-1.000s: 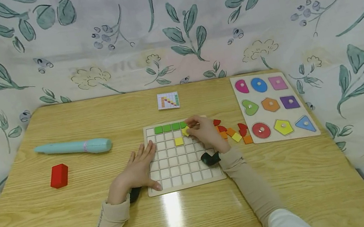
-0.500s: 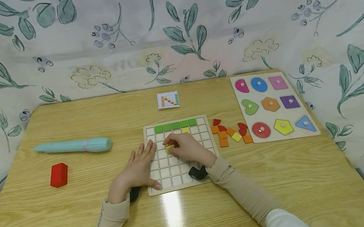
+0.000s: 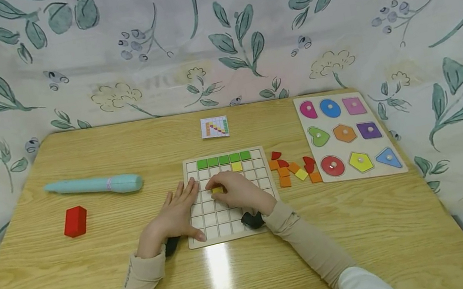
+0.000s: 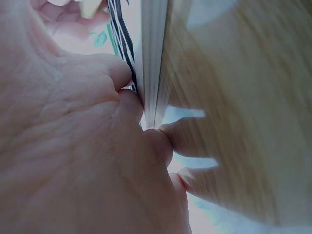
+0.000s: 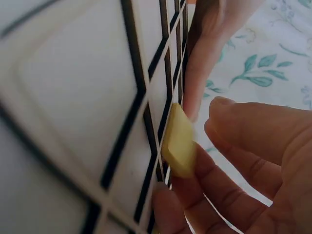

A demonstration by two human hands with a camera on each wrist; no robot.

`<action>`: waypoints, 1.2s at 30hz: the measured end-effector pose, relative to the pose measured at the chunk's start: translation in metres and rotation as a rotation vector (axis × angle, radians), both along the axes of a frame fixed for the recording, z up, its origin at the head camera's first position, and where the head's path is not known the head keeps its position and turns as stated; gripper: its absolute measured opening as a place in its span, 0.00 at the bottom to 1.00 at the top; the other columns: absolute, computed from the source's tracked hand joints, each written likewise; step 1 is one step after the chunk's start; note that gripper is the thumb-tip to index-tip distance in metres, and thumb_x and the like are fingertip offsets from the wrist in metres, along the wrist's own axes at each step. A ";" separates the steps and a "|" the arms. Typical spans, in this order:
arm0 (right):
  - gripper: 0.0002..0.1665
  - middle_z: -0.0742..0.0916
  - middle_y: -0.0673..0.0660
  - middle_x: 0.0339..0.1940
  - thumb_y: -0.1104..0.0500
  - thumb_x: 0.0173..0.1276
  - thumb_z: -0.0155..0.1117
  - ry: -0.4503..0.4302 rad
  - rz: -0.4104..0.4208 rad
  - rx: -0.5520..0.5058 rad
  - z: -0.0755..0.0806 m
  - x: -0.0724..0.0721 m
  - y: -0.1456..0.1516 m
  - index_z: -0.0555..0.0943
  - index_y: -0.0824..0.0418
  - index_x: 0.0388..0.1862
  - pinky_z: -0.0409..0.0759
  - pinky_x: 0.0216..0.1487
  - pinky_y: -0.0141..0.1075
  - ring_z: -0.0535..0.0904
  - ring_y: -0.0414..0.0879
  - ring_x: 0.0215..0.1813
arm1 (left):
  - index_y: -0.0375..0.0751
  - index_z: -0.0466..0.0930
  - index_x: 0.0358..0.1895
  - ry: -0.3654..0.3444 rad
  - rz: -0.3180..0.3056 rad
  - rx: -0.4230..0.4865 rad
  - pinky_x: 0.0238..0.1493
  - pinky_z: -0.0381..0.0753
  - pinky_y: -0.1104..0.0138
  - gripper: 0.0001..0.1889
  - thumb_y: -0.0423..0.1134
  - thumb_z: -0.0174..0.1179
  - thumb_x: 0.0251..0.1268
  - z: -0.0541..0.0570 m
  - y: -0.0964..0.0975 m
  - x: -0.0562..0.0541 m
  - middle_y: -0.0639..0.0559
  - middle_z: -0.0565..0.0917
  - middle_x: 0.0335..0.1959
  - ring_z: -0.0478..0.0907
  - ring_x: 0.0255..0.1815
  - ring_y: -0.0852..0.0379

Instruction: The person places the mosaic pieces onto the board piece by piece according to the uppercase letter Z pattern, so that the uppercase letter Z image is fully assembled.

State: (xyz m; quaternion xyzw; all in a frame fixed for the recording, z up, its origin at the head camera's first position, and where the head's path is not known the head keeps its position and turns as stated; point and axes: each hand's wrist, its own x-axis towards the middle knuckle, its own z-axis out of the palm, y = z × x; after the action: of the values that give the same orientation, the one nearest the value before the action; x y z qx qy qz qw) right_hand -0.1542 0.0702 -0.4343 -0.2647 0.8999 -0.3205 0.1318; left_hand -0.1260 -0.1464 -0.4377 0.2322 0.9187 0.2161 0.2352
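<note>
A pale wooden grid board (image 3: 212, 232) lies in the middle of the table. My left hand (image 3: 174, 220) rests along its left edge with the fingers spread; in the left wrist view the fingers (image 4: 158, 146) meet the board's side. My right hand (image 3: 239, 190) is over the board's middle, its curled fingers at a yellow square tile (image 5: 180, 141). That tile stands tilted against the grid lines, and the hand covers part of it in the head view. Several green square tiles (image 3: 224, 159) fill part of the top row, with a yellow tile (image 3: 237, 166) just below them.
Loose orange, red and yellow pieces (image 3: 285, 182) lie right of the board. Beyond them is a shape puzzle board (image 3: 329, 119). A pattern card (image 3: 214, 127) lies behind the grid. To the left are a turquoise tapered object (image 3: 94, 185) and a red block (image 3: 75, 221).
My right hand has let go of a yellow tile under the green row and moved left and nearer with another one. Over the last half second it has stayed there. The left hand remains still.
</note>
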 end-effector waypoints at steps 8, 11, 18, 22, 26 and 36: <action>0.16 0.85 0.59 0.54 0.60 0.70 0.60 -0.036 -0.155 -0.145 0.003 -0.009 0.054 0.80 0.63 0.55 0.80 0.58 0.44 0.80 0.52 0.54 | 0.35 0.35 0.77 -0.003 -0.015 0.007 0.74 0.30 0.36 0.73 0.57 0.77 0.31 -0.001 0.006 0.001 0.39 0.33 0.80 0.27 0.79 0.34; 0.18 0.85 0.62 0.53 0.60 0.71 0.59 -0.055 -0.257 -0.168 0.006 -0.010 0.094 0.79 0.65 0.57 0.80 0.57 0.46 0.80 0.55 0.54 | 0.34 0.35 0.77 -0.007 -0.014 0.007 0.74 0.29 0.37 0.72 0.56 0.77 0.32 0.001 0.007 0.001 0.39 0.33 0.79 0.27 0.79 0.34; 0.23 0.83 0.67 0.54 0.59 0.73 0.56 -0.064 -0.470 -0.123 0.014 0.001 0.195 0.73 0.66 0.64 0.83 0.48 0.40 0.81 0.61 0.53 | 0.34 0.35 0.77 -0.001 -0.006 0.004 0.74 0.29 0.37 0.72 0.56 0.77 0.31 0.003 0.002 0.000 0.38 0.34 0.80 0.27 0.79 0.34; 0.24 0.82 0.70 0.53 0.58 0.74 0.56 -0.175 -0.438 -0.141 0.012 0.013 0.224 0.72 0.69 0.64 0.81 0.42 0.30 0.82 0.54 0.46 | 0.33 0.35 0.77 -0.008 -0.005 0.011 0.74 0.29 0.37 0.72 0.55 0.78 0.31 0.002 0.001 0.001 0.38 0.34 0.79 0.27 0.79 0.33; 0.25 0.80 0.72 0.56 0.59 0.72 0.57 -0.283 -0.379 -0.175 0.010 0.021 0.227 0.71 0.71 0.63 0.81 0.37 0.29 0.79 0.46 0.40 | 0.33 0.35 0.77 -0.006 -0.001 0.021 0.74 0.29 0.36 0.72 0.55 0.78 0.31 0.001 0.002 0.002 0.38 0.34 0.79 0.27 0.79 0.33; 0.27 0.83 0.66 0.47 0.68 0.59 0.69 -0.020 -0.395 -0.056 -0.002 0.008 0.174 0.77 0.69 0.58 0.76 0.43 0.36 0.76 0.52 0.41 | 0.33 0.35 0.77 -0.004 0.004 0.019 0.74 0.29 0.36 0.72 0.54 0.78 0.32 0.002 0.002 0.002 0.38 0.34 0.79 0.27 0.79 0.34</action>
State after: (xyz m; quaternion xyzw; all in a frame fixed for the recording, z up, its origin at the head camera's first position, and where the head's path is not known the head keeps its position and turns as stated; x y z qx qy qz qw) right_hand -0.1462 0.2442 -0.4359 -0.0832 0.9237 -0.3679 0.0678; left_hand -0.1239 -0.1447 -0.4352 0.2323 0.9166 0.2258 0.2343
